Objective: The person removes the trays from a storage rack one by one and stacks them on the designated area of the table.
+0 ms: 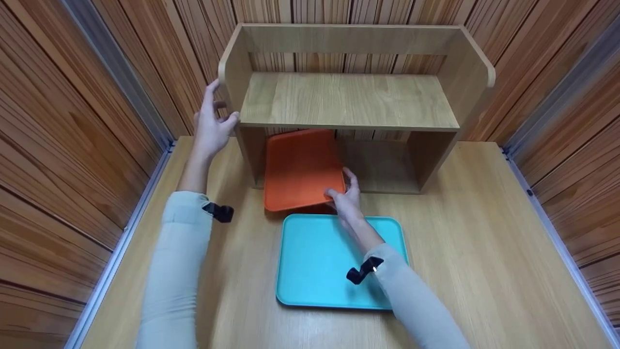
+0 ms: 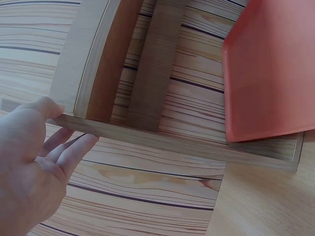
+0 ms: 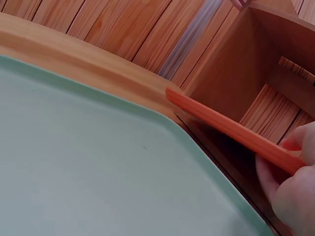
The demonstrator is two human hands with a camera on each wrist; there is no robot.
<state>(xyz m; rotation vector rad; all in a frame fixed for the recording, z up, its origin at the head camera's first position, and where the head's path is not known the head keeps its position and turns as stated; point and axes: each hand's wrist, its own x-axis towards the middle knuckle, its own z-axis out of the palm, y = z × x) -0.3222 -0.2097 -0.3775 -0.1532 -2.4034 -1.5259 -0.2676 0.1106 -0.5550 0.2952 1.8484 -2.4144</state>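
Note:
An orange tray (image 1: 302, 169) leans into the lower left compartment of a wooden shelf unit (image 1: 348, 102), its near edge sticking out in front. My right hand (image 1: 348, 196) grips the tray's near right corner, thumb on one face and fingers beneath, as the right wrist view also shows. My left hand (image 1: 213, 123) holds the front edge of the shelf's left side panel (image 2: 162, 142) between thumb and fingers. Under my right forearm a turquoise tray (image 1: 315, 261) lies flat on the table.
Wood-plank walls (image 1: 72, 121) rise on the left, right and behind the shelf. Metal strips (image 1: 131, 213) run along the table's (image 1: 484, 252) side edges. A board divides the shelf into an upper and a lower level.

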